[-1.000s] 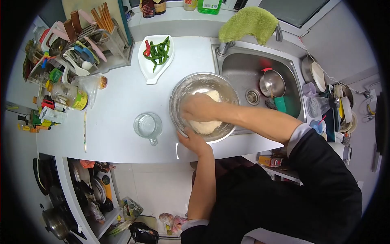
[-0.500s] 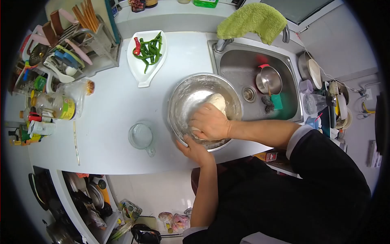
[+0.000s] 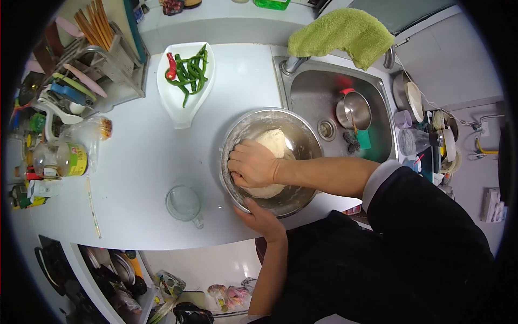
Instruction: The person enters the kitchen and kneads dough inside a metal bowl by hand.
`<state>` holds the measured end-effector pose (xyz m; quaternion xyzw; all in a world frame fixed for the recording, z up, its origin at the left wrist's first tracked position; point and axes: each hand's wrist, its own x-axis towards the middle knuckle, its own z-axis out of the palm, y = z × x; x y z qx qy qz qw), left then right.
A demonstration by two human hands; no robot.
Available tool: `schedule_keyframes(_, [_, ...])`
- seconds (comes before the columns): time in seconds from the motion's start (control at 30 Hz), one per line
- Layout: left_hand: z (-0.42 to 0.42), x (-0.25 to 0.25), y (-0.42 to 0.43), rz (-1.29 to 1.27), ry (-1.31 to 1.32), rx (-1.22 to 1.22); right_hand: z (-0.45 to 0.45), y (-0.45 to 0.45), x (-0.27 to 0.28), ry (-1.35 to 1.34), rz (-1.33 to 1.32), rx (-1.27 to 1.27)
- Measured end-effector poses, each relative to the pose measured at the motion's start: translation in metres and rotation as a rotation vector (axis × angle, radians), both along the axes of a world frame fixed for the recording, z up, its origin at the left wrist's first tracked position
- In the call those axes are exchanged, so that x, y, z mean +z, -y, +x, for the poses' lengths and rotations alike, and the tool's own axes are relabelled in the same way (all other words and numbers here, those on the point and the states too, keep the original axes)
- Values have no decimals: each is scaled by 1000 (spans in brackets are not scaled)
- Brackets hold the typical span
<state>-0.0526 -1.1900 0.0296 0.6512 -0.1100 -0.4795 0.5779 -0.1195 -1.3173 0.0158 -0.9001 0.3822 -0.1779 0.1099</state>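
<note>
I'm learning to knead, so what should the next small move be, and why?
Probably fold the far end of the dough inward and press: that end lies uncovered beyond the right hand, while the left hand holds the bowl at its rim.

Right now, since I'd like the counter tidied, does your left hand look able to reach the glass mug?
Probably yes: your left hand would have to leave the bowl, but nothing stands between it and the glass mug.
</note>
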Motion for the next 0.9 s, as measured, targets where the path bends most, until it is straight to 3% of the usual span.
schedule_keyframes(0.2, [22,-3,1,-8,46,-235,6,9,2,-2,90,-23])
schedule_keyframes(0.27, [24,-4,0,-53,-92,-159,7,15,10,303,202,1])
schedule_keyframes(0.3, [23,-9,-5,-42,6,-208,4,16,19,312,200,5])
schedule_keyframes(0.37, [8,4,-19,33,-111,-167,-15,12,36,399,138,-342])
schedule_keyframes(0.47, [-6,6,-46,178,-282,-211,-54,3,23,300,60,-487])
schedule_keyframes(0.53, [-1,10,-48,279,-189,-274,-66,5,16,285,613,-682])
schedule_keyframes(0.6, [20,-7,-29,220,-100,-205,-64,10,9,253,656,-684])
schedule_keyframes(0.67, [35,-19,-4,-109,47,-282,-58,15,6,225,692,-686])
schedule_keyframes(0.77, [32,-14,-3,-40,76,-311,-51,23,1,96,688,-729])
schedule_keyframes(0.83, [25,-22,-12,-49,42,-279,-52,23,1,319,907,-641])
schedule_keyframes(0.9, [22,-25,-18,-60,2,-246,-48,25,2,328,908,-586])
